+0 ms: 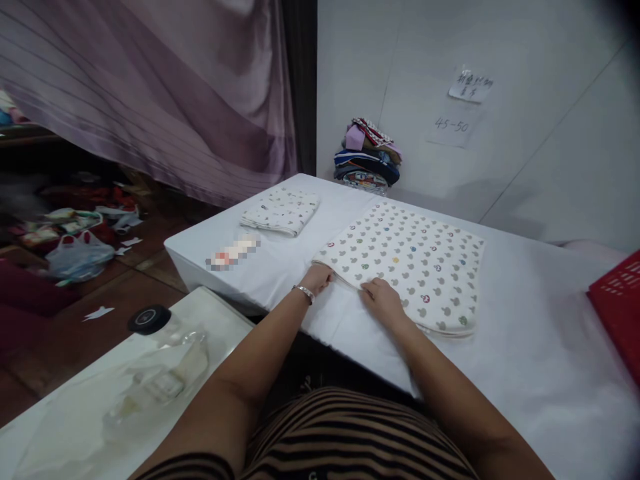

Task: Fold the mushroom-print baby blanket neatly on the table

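Note:
A white cloth (410, 260) with grey and a few coloured motifs lies folded in a flat, layered rectangle on the white-covered table. My left hand (320, 275), with a bracelet at the wrist, is closed on the cloth's near left corner. Its fingertips are partly hidden by the fabric. Along the near edge, a short way to the right, my right hand (384, 301) pinches the cloth between thumb and fingers. A second, smaller folded cloth (281, 211), white with small dark prints, rests apart toward the far left of the table.
A pile of folded clothes (369, 157) stands by the wall at the table's far end. A blurred-out item (233, 253) lies on the left. A red plastic basket (620, 307) is at right. A clear jar with a black lid (149, 319) stands on the lower-left surface.

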Available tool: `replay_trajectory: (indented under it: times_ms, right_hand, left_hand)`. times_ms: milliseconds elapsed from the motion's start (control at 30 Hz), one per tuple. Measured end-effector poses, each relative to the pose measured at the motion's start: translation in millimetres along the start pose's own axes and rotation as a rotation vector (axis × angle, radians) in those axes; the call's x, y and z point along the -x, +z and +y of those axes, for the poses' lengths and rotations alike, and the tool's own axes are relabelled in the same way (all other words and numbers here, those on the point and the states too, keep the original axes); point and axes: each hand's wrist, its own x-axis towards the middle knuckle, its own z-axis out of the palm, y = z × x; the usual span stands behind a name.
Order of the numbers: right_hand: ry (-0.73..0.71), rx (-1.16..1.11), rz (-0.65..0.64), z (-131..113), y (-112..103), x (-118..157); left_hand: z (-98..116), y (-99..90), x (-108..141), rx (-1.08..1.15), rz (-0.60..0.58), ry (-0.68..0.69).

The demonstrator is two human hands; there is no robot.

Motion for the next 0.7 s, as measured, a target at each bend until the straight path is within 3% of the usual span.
replay_trajectory:
  times_ms: [200,400,700]
  right_hand:
    - [-0.035,0.078,-0.058,-19,-12,-26]
    - [-0.051,0.122,-0.079,-34,-2,-51]
    - [-0.107,0.074,-0.067,-36,5,-50]
  left_hand:
    - [-1,4.2,-2,-0.003,0.009,0.008]
    - [-3,7.9,-7,-0.034,0.036,0.016]
    - [-2,2.9,2,0.065,0.025,-0.027]
